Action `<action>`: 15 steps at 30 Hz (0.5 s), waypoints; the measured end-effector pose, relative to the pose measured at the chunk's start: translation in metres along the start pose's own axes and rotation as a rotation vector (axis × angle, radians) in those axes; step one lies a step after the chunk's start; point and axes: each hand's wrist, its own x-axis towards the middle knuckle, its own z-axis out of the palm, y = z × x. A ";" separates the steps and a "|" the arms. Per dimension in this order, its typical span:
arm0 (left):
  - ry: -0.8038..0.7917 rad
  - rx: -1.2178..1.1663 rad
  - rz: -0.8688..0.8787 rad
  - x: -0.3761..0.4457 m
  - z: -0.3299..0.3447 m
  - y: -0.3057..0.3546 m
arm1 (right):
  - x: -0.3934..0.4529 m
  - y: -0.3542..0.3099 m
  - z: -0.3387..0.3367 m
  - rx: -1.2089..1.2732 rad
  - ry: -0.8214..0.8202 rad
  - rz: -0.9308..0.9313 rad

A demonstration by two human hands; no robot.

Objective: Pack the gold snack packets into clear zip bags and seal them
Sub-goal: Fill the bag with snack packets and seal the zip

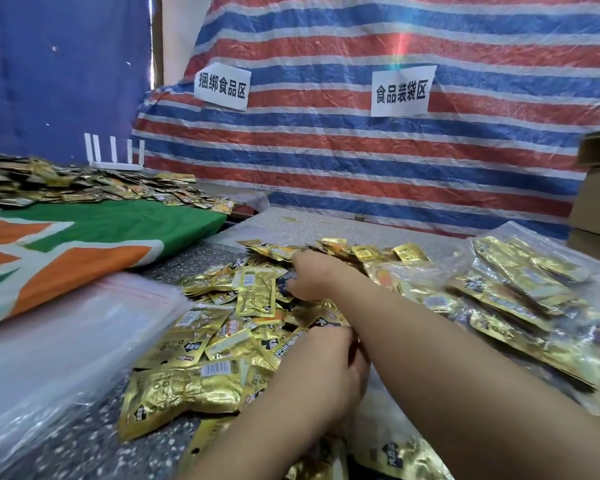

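A loose pile of gold snack packets (253,296) covers the middle of the speckled table (94,441). My right hand (312,275) reaches across into the far part of the pile, its fingers curled down onto packets there. My left hand (326,368) lies nearer me on the pile with fingers curled under my right forearm; what it holds is hidden. A stack of empty clear zip bags (66,341) lies to the left. Filled clear bags of gold packets (520,282) lie to the right. Another clear bag with packets (388,441) sits under my arms.
A green, orange and white cloth (84,244) covers a raised surface at left, with a second heap of packets (84,188) behind it. Cardboard boxes (596,202) stand at the far right. A striped tarp (361,161) with paper signs hangs behind the table.
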 end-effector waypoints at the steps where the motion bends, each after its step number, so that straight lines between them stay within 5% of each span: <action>1: -0.002 0.004 -0.004 0.000 0.000 0.000 | 0.001 -0.001 0.000 -0.024 -0.007 0.021; 9: 0.011 0.076 0.002 0.001 0.008 -0.005 | -0.014 0.025 -0.004 -0.001 -0.166 0.352; 15: -0.010 0.060 -0.002 0.001 0.007 -0.003 | -0.011 0.017 0.007 0.106 -0.223 0.412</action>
